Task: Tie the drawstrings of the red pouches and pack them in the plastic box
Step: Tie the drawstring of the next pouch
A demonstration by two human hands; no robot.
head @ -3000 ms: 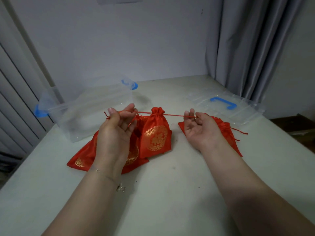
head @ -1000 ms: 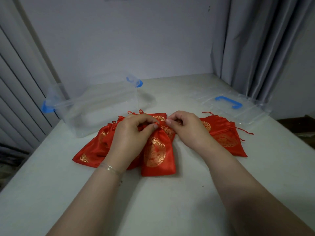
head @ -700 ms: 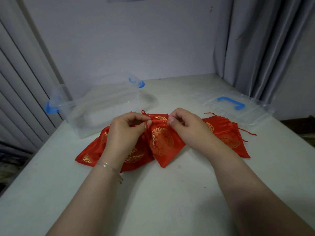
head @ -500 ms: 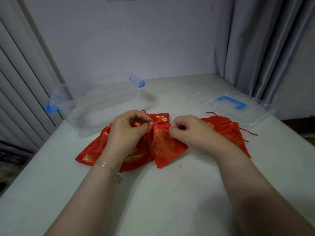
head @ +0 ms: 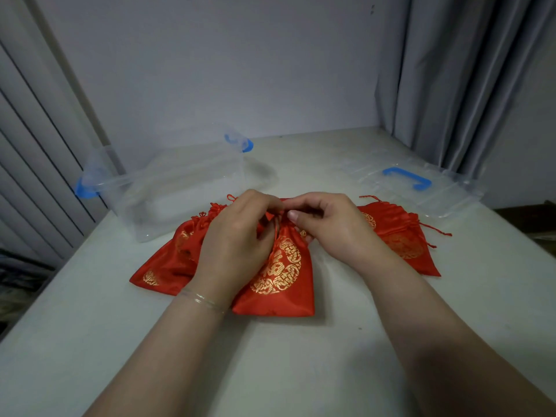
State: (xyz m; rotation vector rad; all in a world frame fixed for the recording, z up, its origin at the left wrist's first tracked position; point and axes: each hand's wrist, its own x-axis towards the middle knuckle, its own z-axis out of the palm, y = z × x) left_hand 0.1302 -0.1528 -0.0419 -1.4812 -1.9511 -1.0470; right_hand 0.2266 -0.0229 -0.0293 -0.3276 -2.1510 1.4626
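A red pouch [head: 281, 275] with a gold emblem lies on the white table [head: 285, 356], its gathered neck pointing away from me. My left hand [head: 237, 236] and my right hand [head: 328, 227] meet at that neck, fingers curled and pinching its red drawstring. More red pouches [head: 168, 263] lie partly under my left hand, and another red pouch [head: 400, 236] lies to the right. The clear plastic box [head: 177, 188] with blue latches stands open at the back left; nothing shows inside it.
The box's clear lid [head: 421, 188] with a blue handle lies at the back right by a grey curtain [head: 469, 79]. A wall closes off the table's far edge. Vertical blinds [head: 33, 164] hang on the left.
Three seconds ago both hands pulled the drawstring wide apart above an upright pouch. Since then the pouch has come to lie flat, and the hands have closed in together at its neck.
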